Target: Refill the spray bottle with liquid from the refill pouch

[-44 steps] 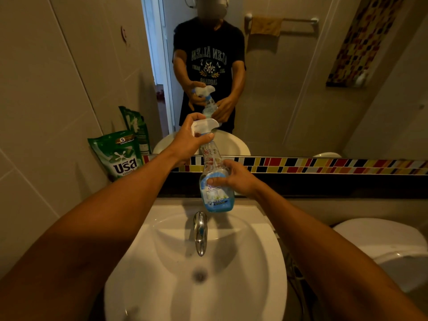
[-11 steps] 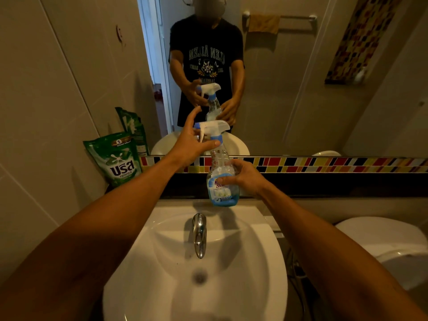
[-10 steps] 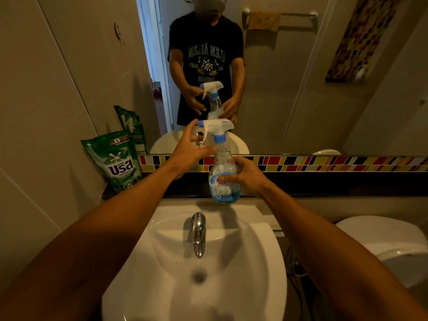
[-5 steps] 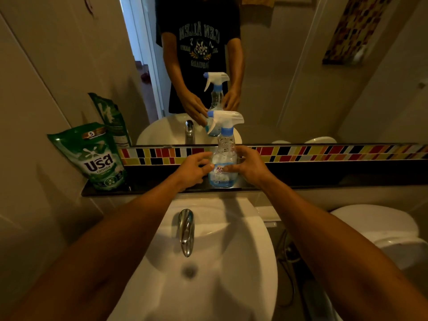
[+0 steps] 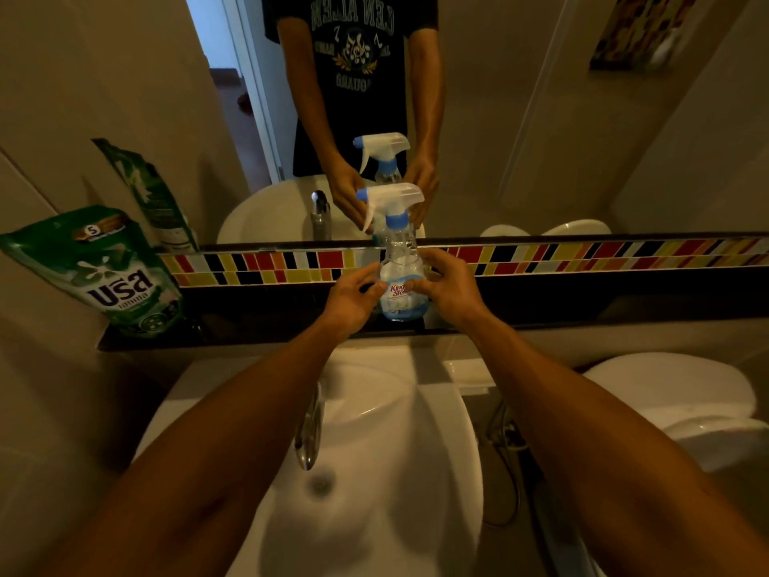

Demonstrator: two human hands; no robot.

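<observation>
Clear plastic spray bottle with white trigger head [image 5: 400,281]: upright on dark ledge [image 5: 258,316], left hand [image 5: 351,295] and right hand [image 5: 451,291] loosely cupping its sides. Green refill pouch [image 5: 104,272]: leaning against wall, ungrasped.

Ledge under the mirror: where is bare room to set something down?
The dark ledge is bare between the green pouch and the left hand, and again right of the right hand. Both hands crowd the spray bottle.

Spray bottle [image 5: 401,281] upright on the dark shelf [image 5: 258,314] below the mirror [image 5: 520,118], left hand [image 5: 349,297] and right hand [image 5: 451,287] at its sides, fingertips touching it, green pouch [image 5: 104,272] leaning far left, white sink [image 5: 374,472] near.
</observation>
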